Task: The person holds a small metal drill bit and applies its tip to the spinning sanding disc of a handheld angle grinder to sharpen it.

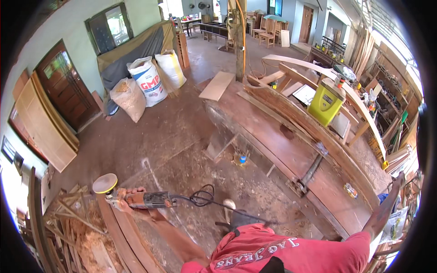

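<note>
My left hand (pixel 124 199) is closed round the front of an angle grinder (pixel 152 200) at the lower left. Its round sanding disc (pixel 105 183), pale with a yellow rim, faces up over the end of a long brown wooden board (pixel 119 230). From the back of the grinder a black cord (pixel 202 199) loops and runs right, across in front of my red shirt. Stretched far out to the right, my right hand (pixel 398 179) is beside a cluttered stack of things near the picture's rim. Its fingers are too small to make out there.
A long wooden workbench (pixel 268 129) crosses the right side, carrying a metal bar clamp (pixel 311 174) and a yellow-green jug (pixel 326 102). A curved wooden frame (pixel 314 68) stands behind it. Full sacks (pixel 148 82) sit by the left wall. Wood scraps and shavings (pixel 84 227) lie lower left.
</note>
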